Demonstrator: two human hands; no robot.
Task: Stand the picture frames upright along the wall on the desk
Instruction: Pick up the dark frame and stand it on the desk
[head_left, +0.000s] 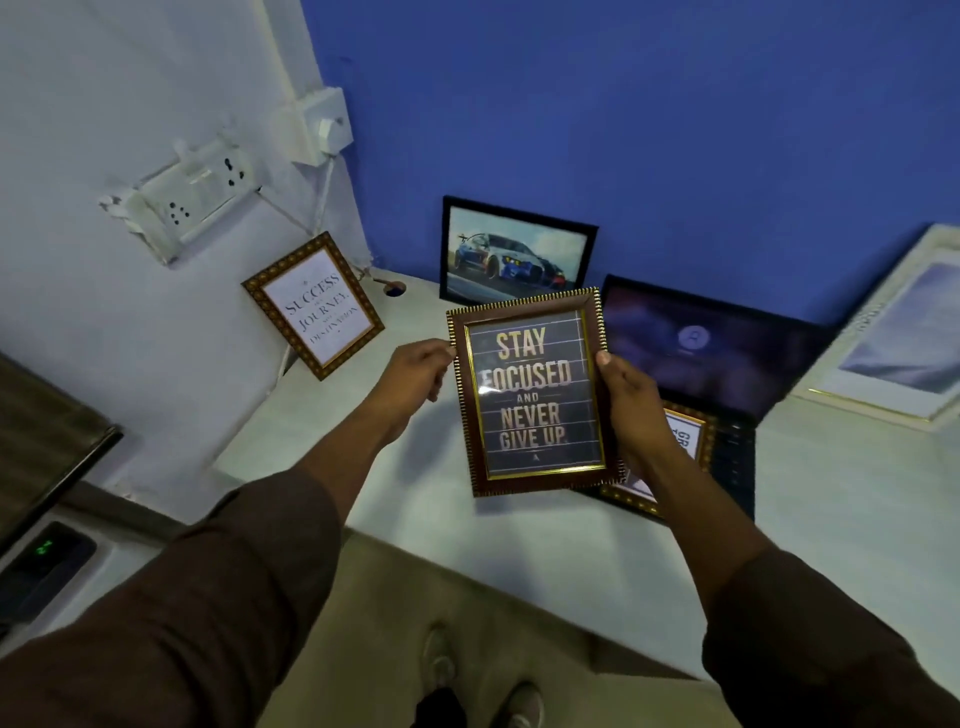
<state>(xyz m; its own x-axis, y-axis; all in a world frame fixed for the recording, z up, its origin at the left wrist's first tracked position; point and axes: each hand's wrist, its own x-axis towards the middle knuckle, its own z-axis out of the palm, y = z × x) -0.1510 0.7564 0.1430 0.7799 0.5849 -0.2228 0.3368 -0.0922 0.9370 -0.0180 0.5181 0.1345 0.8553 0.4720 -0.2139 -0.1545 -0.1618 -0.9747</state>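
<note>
I hold a brown and gold frame reading "Stay focused and never give up" (535, 392) above the white desk (415, 488). My left hand (415, 376) grips its left edge and my right hand (631, 402) grips its right edge. A gold-patterned "Success" frame (313, 305) leans upright against the white left wall. A black frame with a car picture (511, 257) stands against the blue back wall. Another gold-edged frame (680, 441) lies flat on the laptop, partly hidden by my right hand.
An open laptop (727, 358) sits right of centre with its screen lit. A large white frame (904, 332) leans at the far right. Sockets (192, 200) and cables hang on the left wall. A dark device with green digits (44, 558) sits lower left.
</note>
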